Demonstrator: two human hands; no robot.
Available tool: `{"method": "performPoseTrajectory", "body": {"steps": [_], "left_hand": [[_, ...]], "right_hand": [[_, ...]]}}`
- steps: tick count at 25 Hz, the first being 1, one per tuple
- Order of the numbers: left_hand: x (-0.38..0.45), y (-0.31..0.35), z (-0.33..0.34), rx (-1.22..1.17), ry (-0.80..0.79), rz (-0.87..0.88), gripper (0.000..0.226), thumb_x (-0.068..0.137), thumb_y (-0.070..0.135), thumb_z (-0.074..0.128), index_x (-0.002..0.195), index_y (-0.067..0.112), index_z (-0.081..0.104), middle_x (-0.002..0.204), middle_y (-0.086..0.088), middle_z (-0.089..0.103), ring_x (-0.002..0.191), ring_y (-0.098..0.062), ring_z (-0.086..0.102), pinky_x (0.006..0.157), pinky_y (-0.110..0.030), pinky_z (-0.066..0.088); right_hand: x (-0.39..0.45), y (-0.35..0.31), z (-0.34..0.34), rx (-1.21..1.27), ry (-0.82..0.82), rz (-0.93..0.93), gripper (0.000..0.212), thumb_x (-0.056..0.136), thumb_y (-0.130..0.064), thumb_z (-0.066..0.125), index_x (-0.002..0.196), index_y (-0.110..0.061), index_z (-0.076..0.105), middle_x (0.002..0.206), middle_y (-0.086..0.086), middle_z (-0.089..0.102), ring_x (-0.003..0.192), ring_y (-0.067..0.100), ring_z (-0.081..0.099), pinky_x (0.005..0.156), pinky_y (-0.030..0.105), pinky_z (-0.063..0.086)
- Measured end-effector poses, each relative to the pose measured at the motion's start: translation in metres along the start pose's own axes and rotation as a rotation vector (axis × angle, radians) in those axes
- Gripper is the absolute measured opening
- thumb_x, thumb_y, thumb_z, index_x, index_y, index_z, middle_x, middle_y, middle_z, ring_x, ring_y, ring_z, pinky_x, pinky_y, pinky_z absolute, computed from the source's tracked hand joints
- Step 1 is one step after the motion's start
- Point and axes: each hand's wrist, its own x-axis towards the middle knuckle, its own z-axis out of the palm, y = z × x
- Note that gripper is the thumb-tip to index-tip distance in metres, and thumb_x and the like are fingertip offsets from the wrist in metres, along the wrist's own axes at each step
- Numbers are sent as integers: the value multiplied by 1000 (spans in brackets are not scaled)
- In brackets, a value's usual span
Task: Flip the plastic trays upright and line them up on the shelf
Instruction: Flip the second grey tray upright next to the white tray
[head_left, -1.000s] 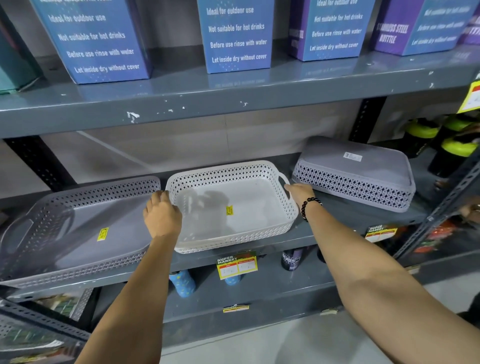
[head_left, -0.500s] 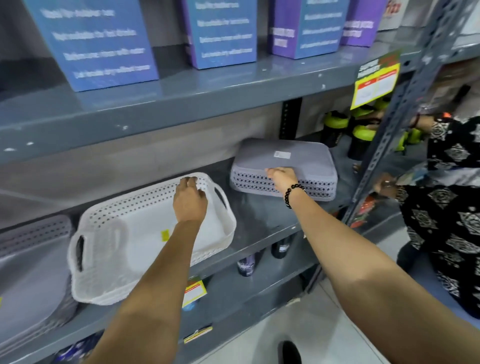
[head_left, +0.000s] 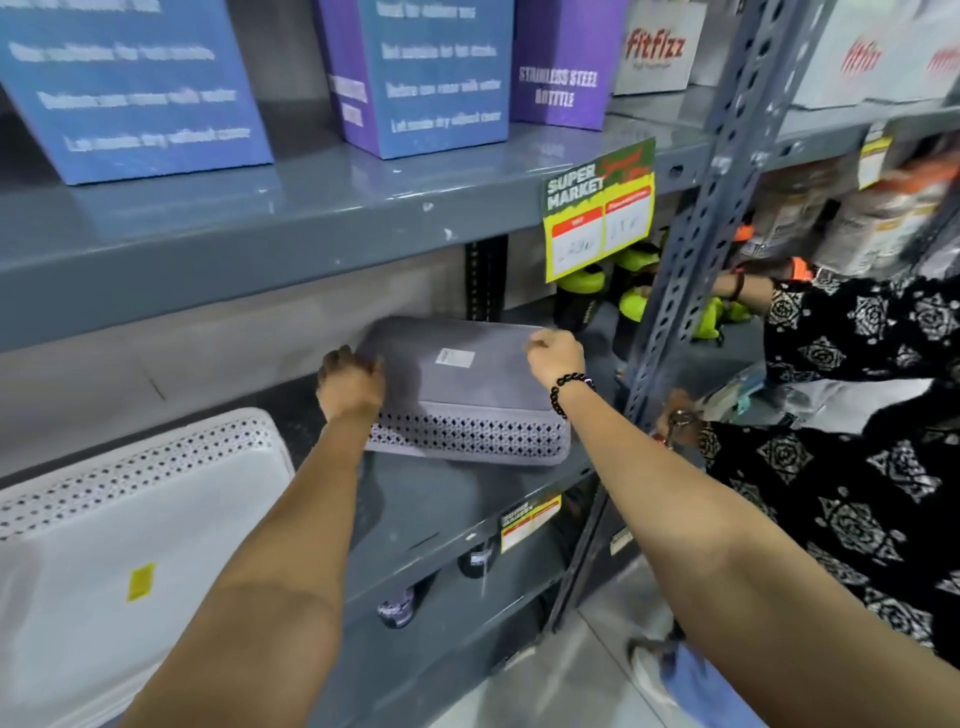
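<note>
- Half a second ago our left hand (head_left: 349, 383) rested on the white tray (head_left: 130, 519); now it has crossed over to the grey tray (head_left: 457, 395), and we read that as the white one being finished with.
- The right hand (head_left: 556, 353) was already on the grey tray and has slid from its near edge to the far right corner.
- Both hands now curl over the tray's ends, left at the left end and right at the far right, gripping it.
- The grey tray lies upside down on the middle shelf (head_left: 441, 499), its flat bottom with a small white sticker facing up; its near edge seems slightly raised, so we judge the flip is just starting.
- The white tray sits upright to the left on the same shelf, well apart from the grey one; it will likely need closing up.
- The white tray is cut off by the left edge, and any tray beyond it is out of view.
- Our fingertips are hidden behind the tray's ends, so the depth of the grip is unclear.
- A second person in a patterned sleeve (head_left: 852, 353) works just beside the shelf post (head_left: 691, 249), close to our right arm.
</note>
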Motion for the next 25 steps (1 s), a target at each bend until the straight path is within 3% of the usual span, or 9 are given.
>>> {"method": "performPoseTrajectory", "body": {"steps": [4,7,10,12,16,18,20,22,25], "left_hand": [[18,6,3,-65,-204,-218,60,95,40,46,137,-4,41,142,-27,42,132,-40,41,109,-42,33],[24,2,1,-105,-321,-220,58,97,47,40,134,4,51,143,-20,48,135,-37,42,111,-37,33],[36,-24,6,-252,-327,-294,84,80,73,42,134,10,52,144,-13,50,136,-30,43,116,-37,32],[23,-23,-5,-312,-268,-375,68,86,60,44,131,11,56,139,-13,55,130,-30,50,111,-38,40],[3,-15,-28,-296,-99,-404,63,98,51,27,139,6,46,146,-22,44,135,-37,41,113,-39,31],[-4,-16,-38,-400,32,-375,64,98,52,22,132,7,52,142,-22,49,131,-39,45,110,-41,33],[-12,-23,-43,-625,132,-360,67,94,58,22,115,9,63,125,-22,61,116,-37,56,103,-41,42],[-26,-30,-49,-796,188,-379,67,92,61,23,79,10,64,87,-18,65,85,-30,61,86,-37,46],[-46,-41,-59,-793,157,-439,58,93,57,32,82,12,67,91,-15,67,87,-29,61,91,-45,48]], "right_hand": [[27,19,-6,-312,-131,75,37,92,-17,48,126,-3,53,132,20,55,112,32,57,88,35,47],[33,14,-3,-202,-286,202,52,93,-30,51,136,-2,44,138,15,52,122,27,54,98,31,44],[35,2,-1,-172,-291,261,65,91,-45,47,143,-9,34,149,10,40,134,24,43,109,31,35],[34,-4,-2,-169,-269,281,69,93,-50,39,148,-12,24,156,9,26,143,25,27,116,33,22],[31,-19,-14,293,-68,334,61,92,-50,37,142,-14,35,149,12,31,138,27,29,111,35,24],[26,-24,-20,590,46,294,43,89,-45,41,116,-16,57,118,9,51,113,23,46,95,36,36],[15,-23,-26,856,114,244,42,86,-39,43,108,-9,62,98,5,57,92,21,51,81,32,42],[5,-10,-29,1047,141,211,45,92,-34,38,127,-11,53,90,2,59,91,18,52,82,29,42],[-16,15,-26,1191,28,277,66,92,-56,38,147,-20,31,136,4,51,132,22,41,113,40,29]]}}
